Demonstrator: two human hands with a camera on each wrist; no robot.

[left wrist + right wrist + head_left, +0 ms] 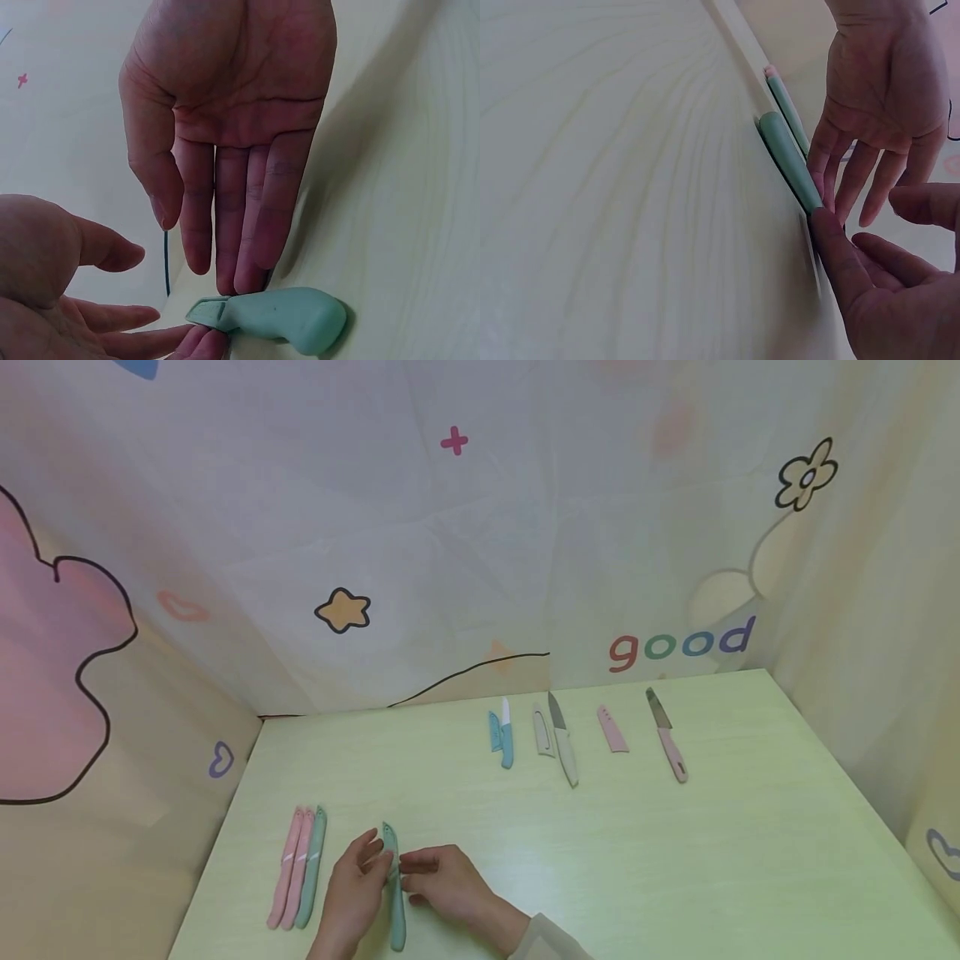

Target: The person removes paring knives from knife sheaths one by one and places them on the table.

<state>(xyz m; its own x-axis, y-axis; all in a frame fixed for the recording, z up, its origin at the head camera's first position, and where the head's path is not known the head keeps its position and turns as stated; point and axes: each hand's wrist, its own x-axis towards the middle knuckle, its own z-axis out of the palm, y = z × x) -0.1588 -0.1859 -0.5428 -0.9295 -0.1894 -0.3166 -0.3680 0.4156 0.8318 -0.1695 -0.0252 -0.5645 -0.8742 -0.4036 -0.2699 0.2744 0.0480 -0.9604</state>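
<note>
In the head view a green sheathed knife [397, 914] lies on the table between both hands, its handle towards the near edge. The left hand [356, 887] is on its left side, and in the left wrist view that hand's straight fingers [230, 217] reach down to the knife. From the other side the right hand [453, 885] touches the knife with extended fingertips, its thumb apart from the knife in the right wrist view. To the left, another green sheathed knife [312, 868] lies alongside two pink sheathed knives [301, 877], all roughly parallel.
Along the back lie a blue knife [507, 743] with its blue sheath [495, 732], a pale knife [564, 747] with its sheath [543, 731], a pink sheath [612, 729] and a bare-bladed pink knife [671, 747]. A printed curtain [420, 527] stands behind the table [675, 877].
</note>
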